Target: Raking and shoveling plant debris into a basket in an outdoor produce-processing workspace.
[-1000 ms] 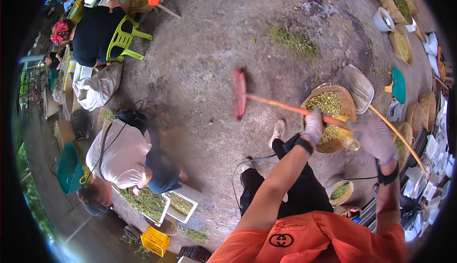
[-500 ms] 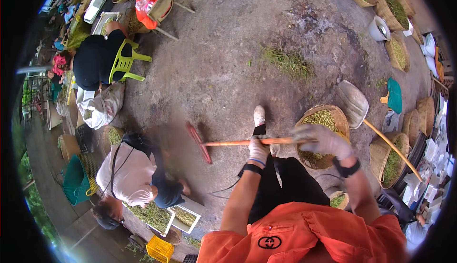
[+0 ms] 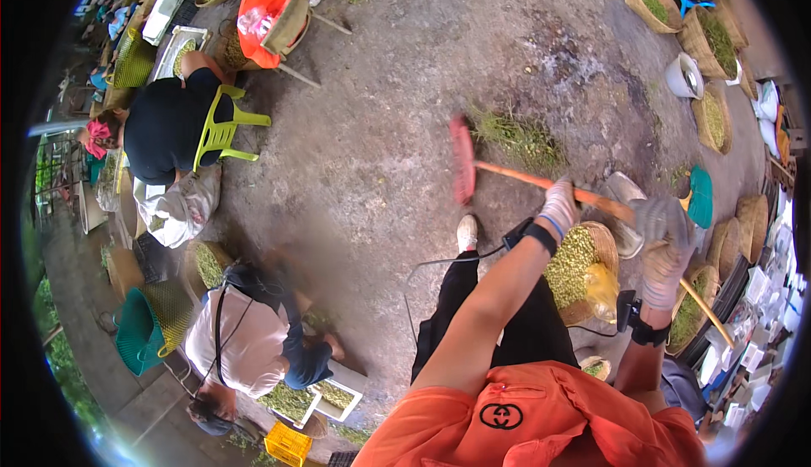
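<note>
Both my hands wear pale work gloves and grip the wooden handle of a red-headed broom (image 3: 462, 163). My left hand (image 3: 559, 207) is wrapped round the middle of the handle. Farther right, near the handle's end, my right hand (image 3: 665, 235) is closed on it, slightly blurred. The broom's head stands at the left edge of a pile of green plant scraps (image 3: 522, 142) on the floor. Below the handle, beside my legs, sits a woven basket (image 3: 605, 243) of yellow-green pods or buds with a yellow plastic bag (image 3: 601, 290) in it.
A shovel (image 3: 708, 313) lies right, partly hidden behind my right hand. Baskets (image 3: 712, 121) and a white bucket (image 3: 683, 76) line the right side. On the left, one person (image 3: 169, 125) sits on a green chair (image 3: 221, 129); another (image 3: 245, 332) bends over white trays (image 3: 346, 395).
The broom's head has swung from the left, near the bending person, forward and right to the plant scraps. Both my hands have moved right along with the handle.
</note>
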A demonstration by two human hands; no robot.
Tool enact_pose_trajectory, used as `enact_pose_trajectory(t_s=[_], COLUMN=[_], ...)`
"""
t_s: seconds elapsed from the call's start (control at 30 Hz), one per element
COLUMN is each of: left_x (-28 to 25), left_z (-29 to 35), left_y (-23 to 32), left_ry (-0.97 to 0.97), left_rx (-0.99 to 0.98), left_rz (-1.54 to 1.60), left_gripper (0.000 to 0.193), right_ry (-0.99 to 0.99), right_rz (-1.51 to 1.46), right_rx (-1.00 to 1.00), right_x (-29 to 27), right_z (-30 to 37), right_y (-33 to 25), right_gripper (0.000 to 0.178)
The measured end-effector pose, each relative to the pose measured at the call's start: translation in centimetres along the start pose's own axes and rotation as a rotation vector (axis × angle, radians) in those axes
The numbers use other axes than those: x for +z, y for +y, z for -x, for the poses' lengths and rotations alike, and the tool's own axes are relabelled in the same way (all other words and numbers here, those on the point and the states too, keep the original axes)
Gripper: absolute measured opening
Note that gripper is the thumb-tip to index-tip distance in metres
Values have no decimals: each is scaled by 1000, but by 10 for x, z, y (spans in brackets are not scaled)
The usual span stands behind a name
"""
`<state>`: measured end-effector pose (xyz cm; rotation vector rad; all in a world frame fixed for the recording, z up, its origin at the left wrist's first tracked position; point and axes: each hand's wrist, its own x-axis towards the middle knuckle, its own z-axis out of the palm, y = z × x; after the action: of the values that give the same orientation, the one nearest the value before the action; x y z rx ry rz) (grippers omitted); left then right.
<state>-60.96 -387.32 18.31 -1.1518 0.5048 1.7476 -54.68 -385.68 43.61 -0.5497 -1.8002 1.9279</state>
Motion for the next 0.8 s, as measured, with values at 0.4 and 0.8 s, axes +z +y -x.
enact_pose_trajectory(t_s=[0.4, 0.8], left_x=[-55, 106], left_z=[43, -73], left_y=[72, 82], left_ry=[-27, -85], left_rx=[305, 63], left_rz=[256, -156], left_gripper=[17, 12], right_ry=[-137, 48], right_rz=[262, 634], right_rx=[-63, -114], right_x=[-17, -67], right_z=[-40, -157], right_y=[84, 59], right_gripper=[26, 32])
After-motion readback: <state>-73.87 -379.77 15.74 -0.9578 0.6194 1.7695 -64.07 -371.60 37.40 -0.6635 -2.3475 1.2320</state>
